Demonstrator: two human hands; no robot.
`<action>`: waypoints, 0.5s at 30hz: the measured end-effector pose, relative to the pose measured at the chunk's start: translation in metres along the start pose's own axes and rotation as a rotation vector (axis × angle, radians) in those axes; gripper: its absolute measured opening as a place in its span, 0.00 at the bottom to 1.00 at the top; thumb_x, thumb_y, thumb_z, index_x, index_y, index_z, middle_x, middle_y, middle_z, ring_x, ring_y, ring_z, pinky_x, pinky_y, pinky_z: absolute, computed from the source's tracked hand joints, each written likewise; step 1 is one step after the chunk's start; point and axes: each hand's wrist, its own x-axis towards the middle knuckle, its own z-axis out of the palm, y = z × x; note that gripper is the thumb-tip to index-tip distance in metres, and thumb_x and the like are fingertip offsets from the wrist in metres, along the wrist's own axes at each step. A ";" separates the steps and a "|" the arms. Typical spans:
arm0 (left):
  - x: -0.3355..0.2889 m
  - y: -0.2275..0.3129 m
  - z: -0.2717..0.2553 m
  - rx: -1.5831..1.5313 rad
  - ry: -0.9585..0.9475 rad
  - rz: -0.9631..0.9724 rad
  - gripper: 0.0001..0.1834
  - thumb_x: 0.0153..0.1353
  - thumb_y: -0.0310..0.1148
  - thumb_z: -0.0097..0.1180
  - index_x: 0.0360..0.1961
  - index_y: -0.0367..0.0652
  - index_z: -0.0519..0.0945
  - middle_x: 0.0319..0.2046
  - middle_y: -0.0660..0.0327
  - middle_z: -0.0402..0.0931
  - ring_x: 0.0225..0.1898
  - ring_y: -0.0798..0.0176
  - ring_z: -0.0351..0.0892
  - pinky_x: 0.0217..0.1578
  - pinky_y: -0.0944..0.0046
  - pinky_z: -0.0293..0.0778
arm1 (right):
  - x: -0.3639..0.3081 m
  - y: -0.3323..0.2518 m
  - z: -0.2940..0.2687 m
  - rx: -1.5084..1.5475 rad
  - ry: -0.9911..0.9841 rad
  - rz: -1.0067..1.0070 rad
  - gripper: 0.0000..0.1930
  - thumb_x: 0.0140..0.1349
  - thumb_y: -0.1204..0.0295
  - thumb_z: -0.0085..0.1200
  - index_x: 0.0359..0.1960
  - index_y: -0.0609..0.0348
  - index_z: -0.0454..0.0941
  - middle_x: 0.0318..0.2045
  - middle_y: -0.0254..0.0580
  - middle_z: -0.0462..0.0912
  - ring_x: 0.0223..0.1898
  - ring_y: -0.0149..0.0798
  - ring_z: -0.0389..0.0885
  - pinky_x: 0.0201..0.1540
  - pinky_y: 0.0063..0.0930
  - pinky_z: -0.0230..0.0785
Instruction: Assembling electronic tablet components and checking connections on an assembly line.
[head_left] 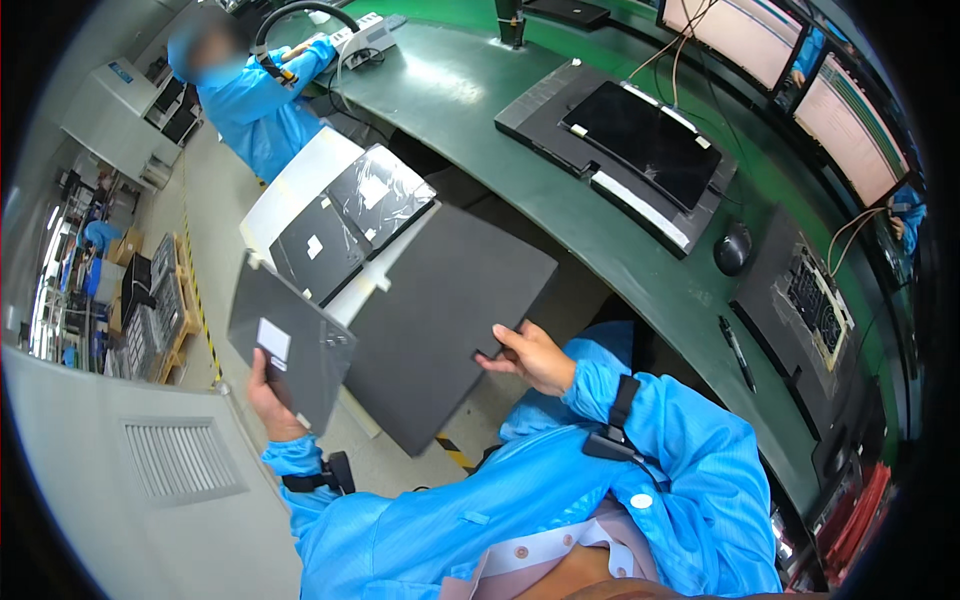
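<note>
At the left, a dark flat panel (312, 345) in clear film is gripped near its lower edge by the left hand (270, 402), the thumb laid on the labelled face; it is held up and tilted, not set down. Just beyond it, two wrapped panels (330, 232) are seen lying side by side in an open white box (285, 195), so that part of the work can be judged done. To the right, a notched dark sheet (450, 300) is pinched at its edge between the thumb and fingers of the right hand (538, 360), and the near part of the box is covered by it from this view; whether anything lies beneath cannot be told. With both pieces in hand, their placing appears to be left. As for room, the left side is bounded by a grey vented cabinet (100, 420), near the left forearm, while a strip of floor (165, 215) is left open beyond. The panel and sheet nearly meet at their inner edges, so little play is judged to be left between them. On the right, movement is limited by the green table (545, 195), whose edge runs close past the right sleeve (690, 420).
</note>
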 end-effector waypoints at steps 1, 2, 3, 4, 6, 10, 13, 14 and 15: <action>-0.012 -0.006 0.008 0.012 0.032 -0.064 0.21 0.72 0.40 0.58 0.58 0.37 0.79 0.55 0.53 0.82 0.56 0.53 0.81 0.62 0.52 0.73 | 0.010 0.007 -0.002 0.076 -0.052 0.026 0.36 0.74 0.50 0.53 0.68 0.68 0.60 0.62 0.57 0.73 0.57 0.48 0.82 0.59 0.38 0.79; -0.009 -0.022 0.001 0.075 0.007 -0.070 0.20 0.71 0.39 0.58 0.58 0.37 0.79 0.55 0.54 0.82 0.57 0.54 0.80 0.62 0.53 0.73 | 0.020 0.011 -0.006 0.088 -0.053 0.031 0.36 0.74 0.50 0.53 0.68 0.68 0.60 0.62 0.57 0.73 0.57 0.48 0.82 0.59 0.38 0.79; -0.012 -0.041 0.015 0.111 0.054 -0.113 0.20 0.70 0.37 0.59 0.57 0.35 0.79 0.53 0.55 0.83 0.55 0.54 0.81 0.62 0.54 0.73 | 0.031 0.011 -0.008 -0.091 -0.008 0.153 0.39 0.73 0.45 0.51 0.68 0.71 0.60 0.62 0.58 0.73 0.57 0.49 0.81 0.59 0.38 0.79; -0.007 -0.061 0.013 0.202 0.111 -0.110 0.19 0.68 0.34 0.60 0.56 0.34 0.80 0.52 0.55 0.83 0.54 0.56 0.82 0.60 0.56 0.75 | 0.040 0.008 -0.006 -0.274 0.021 0.271 0.42 0.72 0.41 0.48 0.67 0.73 0.61 0.62 0.60 0.73 0.58 0.49 0.81 0.59 0.38 0.79; -0.005 -0.100 0.060 0.189 0.021 -0.337 0.18 0.66 0.31 0.61 0.54 0.34 0.80 0.49 0.54 0.84 0.49 0.56 0.83 0.55 0.58 0.77 | 0.030 -0.001 -0.025 -0.338 0.058 0.374 0.40 0.73 0.40 0.46 0.62 0.73 0.67 0.56 0.58 0.79 0.54 0.47 0.84 0.54 0.38 0.81; 0.033 -0.171 0.073 0.175 -0.106 -0.510 0.19 0.66 0.30 0.60 0.56 0.33 0.78 0.50 0.53 0.82 0.48 0.54 0.84 0.55 0.54 0.79 | -0.048 -0.021 -0.051 -0.766 0.011 0.251 0.31 0.73 0.43 0.47 0.49 0.64 0.81 0.41 0.47 0.87 0.41 0.39 0.87 0.43 0.33 0.80; 0.050 -0.185 0.083 0.257 -0.121 -0.529 0.21 0.67 0.30 0.58 0.57 0.31 0.76 0.51 0.51 0.81 0.51 0.49 0.83 0.56 0.50 0.79 | -0.132 -0.074 -0.037 -1.122 0.096 -0.051 0.27 0.73 0.47 0.50 0.52 0.61 0.79 0.43 0.49 0.87 0.46 0.49 0.85 0.50 0.40 0.76; 0.059 -0.189 0.080 0.257 -0.087 -0.491 0.20 0.66 0.28 0.58 0.57 0.32 0.76 0.51 0.51 0.81 0.52 0.51 0.82 0.56 0.52 0.78 | -0.160 -0.090 -0.028 -1.169 0.150 -0.092 0.26 0.73 0.48 0.50 0.53 0.60 0.79 0.44 0.50 0.86 0.48 0.52 0.84 0.52 0.42 0.75; 0.054 -0.194 0.089 0.421 -0.051 -0.225 0.20 0.64 0.25 0.59 0.57 0.33 0.76 0.50 0.52 0.81 0.51 0.53 0.81 0.55 0.56 0.77 | -0.187 -0.099 -0.031 -1.212 0.189 -0.215 0.26 0.73 0.48 0.49 0.54 0.60 0.78 0.44 0.52 0.86 0.48 0.54 0.84 0.52 0.42 0.75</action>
